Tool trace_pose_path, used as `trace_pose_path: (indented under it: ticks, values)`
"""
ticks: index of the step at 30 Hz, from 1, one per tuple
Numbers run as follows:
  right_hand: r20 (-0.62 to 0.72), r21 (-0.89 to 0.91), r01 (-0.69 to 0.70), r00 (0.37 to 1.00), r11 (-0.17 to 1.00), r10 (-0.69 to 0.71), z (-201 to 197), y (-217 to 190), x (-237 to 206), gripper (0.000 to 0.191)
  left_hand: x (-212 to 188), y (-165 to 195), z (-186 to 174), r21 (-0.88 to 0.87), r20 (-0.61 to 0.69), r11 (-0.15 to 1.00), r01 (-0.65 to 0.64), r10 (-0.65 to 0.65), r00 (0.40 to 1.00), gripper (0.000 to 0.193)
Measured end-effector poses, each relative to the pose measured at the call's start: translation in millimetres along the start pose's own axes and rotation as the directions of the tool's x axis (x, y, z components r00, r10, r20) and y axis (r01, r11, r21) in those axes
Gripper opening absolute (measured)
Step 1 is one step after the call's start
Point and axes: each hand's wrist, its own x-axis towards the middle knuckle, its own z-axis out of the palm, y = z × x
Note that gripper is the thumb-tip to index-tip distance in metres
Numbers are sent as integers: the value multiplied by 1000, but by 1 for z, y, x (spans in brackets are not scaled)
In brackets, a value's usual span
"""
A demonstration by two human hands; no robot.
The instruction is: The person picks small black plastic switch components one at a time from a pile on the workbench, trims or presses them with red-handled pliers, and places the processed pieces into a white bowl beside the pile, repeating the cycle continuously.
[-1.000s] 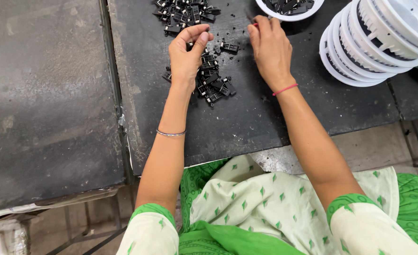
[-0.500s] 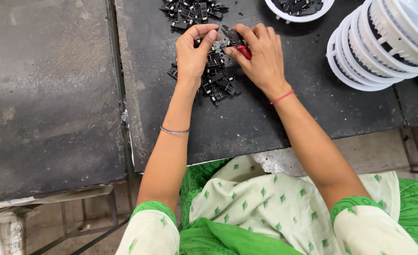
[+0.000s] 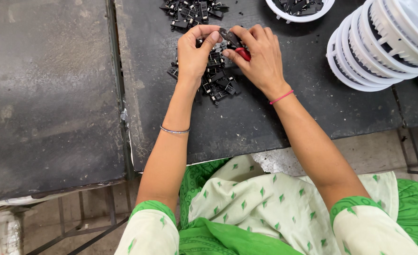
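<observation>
Item: small black part (image 3: 228, 35), pinched between both hands above a loose pile of black clips (image 3: 216, 78) on the dark tabletop (image 3: 265, 113); its shape is hard to make out, mostly covered by fingers.
Left hand (image 3: 194, 54): fingers curled, thumb and forefinger closed on the part's near end; the palm hides part of the pile.
Right hand (image 3: 261, 59): fingers bent inward, nipping the part together with a red piece (image 3: 243, 53), largely hidden under the thumb.
Second heap of black clips (image 3: 192, 10): cut off at the top edge.
White bowl (image 3: 301, 9) of black pieces: cut off at the top.
Stacked white round trays (image 3: 383, 45): cut off at the right
</observation>
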Motion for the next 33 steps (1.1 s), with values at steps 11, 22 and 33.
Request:
trace_pose_path:
  ticks: [11,22,33]
  values:
    - [29,-9,-19,999,1000,19,-1,-1,0,45,-1,1,-1,32,15,999,-9,8,1000,14]
    - [37,0,-77,996,997,77,6,-3,-1,35,-2,5,-2,74,18,997,12,-13,1000,14]
    - [-8,13,-239,971,971,239,4,1,-1,36,0,4,-1,101,10,995,4,-5,1000,15]
